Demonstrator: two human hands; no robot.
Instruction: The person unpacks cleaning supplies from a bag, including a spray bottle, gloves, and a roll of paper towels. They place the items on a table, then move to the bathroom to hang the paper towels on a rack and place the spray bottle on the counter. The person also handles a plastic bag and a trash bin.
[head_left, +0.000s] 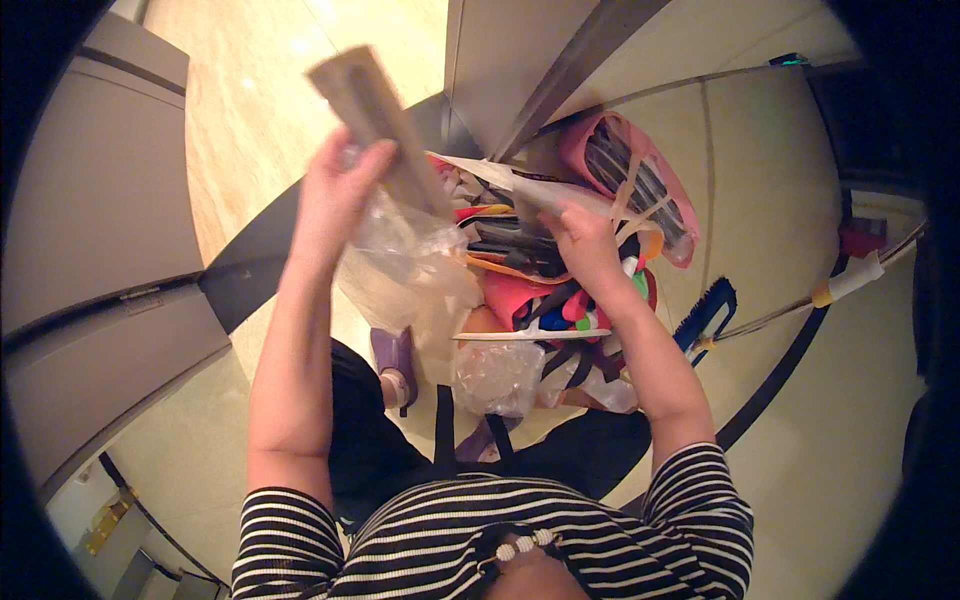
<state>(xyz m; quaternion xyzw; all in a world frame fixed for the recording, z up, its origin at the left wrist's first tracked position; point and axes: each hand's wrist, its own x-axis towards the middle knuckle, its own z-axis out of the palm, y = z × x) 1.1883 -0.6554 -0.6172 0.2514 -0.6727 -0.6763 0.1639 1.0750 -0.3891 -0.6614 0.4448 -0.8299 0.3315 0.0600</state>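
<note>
My left hand (334, 187) grips a long, flat, grey-brown strip (375, 112), blurred, its exact kind unclear. A clear plastic bag (409, 240) hangs just below that hand. In front of me stands a large open bag (551, 335) packed with things. Among its contents are a dark bundle in plastic (510, 236), a red-pink pouch (502, 296) and several brightly coloured pieces (574, 311). My right hand (589, 244) is over the right side of this bag, fingers curled beside a blurred grey shape. Whether it holds that shape is unclear.
Behind the large bag, a pink bag (679, 202) with dark wrapped contents lies on the floor. A blue brush head (705, 319) is to the right. A grey door panel (517, 60) rises behind, with grey cabinets (97, 187) at left. A crumpled clear bag (499, 379) is near my feet.
</note>
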